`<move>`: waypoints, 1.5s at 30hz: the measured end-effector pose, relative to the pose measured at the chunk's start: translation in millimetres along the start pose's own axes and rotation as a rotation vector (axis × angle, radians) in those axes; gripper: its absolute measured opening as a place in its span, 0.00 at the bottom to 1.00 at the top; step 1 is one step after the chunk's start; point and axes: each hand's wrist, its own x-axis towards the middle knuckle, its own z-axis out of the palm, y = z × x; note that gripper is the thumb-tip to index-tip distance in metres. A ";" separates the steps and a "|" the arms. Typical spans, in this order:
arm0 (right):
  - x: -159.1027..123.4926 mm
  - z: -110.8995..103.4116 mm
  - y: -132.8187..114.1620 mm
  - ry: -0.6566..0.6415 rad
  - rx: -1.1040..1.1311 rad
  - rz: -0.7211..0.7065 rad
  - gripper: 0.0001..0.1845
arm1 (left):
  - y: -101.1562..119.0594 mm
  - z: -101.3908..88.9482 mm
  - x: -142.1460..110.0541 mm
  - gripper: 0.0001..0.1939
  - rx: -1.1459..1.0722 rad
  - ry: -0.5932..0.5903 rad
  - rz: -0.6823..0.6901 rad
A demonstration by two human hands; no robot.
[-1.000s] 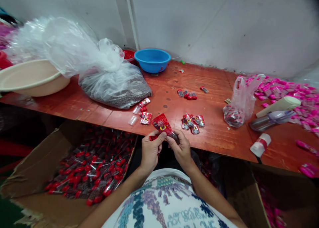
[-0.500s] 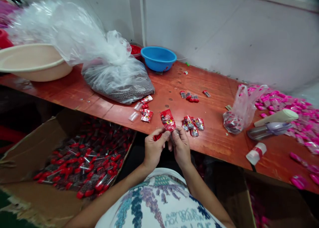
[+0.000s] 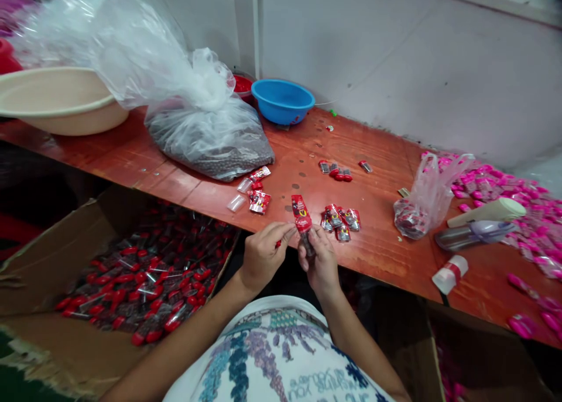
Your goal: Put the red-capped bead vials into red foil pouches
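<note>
My right hand (image 3: 322,261) grips a small container with dark contents (image 3: 308,247) near the table's front edge. A red printed wrapper (image 3: 301,212) stands up from its far end. Beside it, my left hand (image 3: 266,256) is closed, thumb and fingers pinched together at the wrapper's left. A small red piece (image 3: 278,244) shows between its fingers; its kind is unclear. Just right of the hands lies a group of wrapped red-and-dark packs (image 3: 340,220). Left of them rest red printed wrappers (image 3: 259,202) and clear empty tubes (image 3: 236,202).
A large plastic bag of dark beads (image 3: 211,138) sits between a cream basin (image 3: 65,106) and a blue basin (image 3: 283,100). Below the table at left, a cardboard box (image 3: 35,238) holds many red-capped containers. Pink pieces (image 3: 504,197) and a small tied bag (image 3: 413,215) lie at right.
My left hand has drawn a little left, away from the right hand. The red wrapper has turned and looks narrower, now upright over the container in my right hand.
</note>
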 end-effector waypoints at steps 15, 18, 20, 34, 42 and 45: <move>7.8 -7.8 2.9 -0.010 -0.066 0.035 0.10 | -1.5 6.0 21.2 0.13 -0.452 -0.100 -0.558; 16.3 -17.2 5.6 0.003 -0.214 0.024 0.13 | -14.6 16.9 29.2 0.14 -0.572 -0.114 -0.662; 22.9 -25.2 9.7 0.038 -0.291 0.019 0.15 | -29.8 27.2 35.0 0.14 -0.664 -0.106 -0.778; 36.3 -39.8 29.6 0.166 -0.194 -0.018 0.17 | -88.6 32.1 40.9 0.12 -1.329 -0.026 -1.212; 39.8 -26.2 48.0 0.133 -0.383 -0.054 0.22 | -76.5 44.1 6.0 0.25 -1.321 0.047 -1.098; 44.3 -29.5 54.5 0.195 -0.454 -0.066 0.22 | -75.7 47.8 -2.2 0.21 -1.298 0.043 -1.085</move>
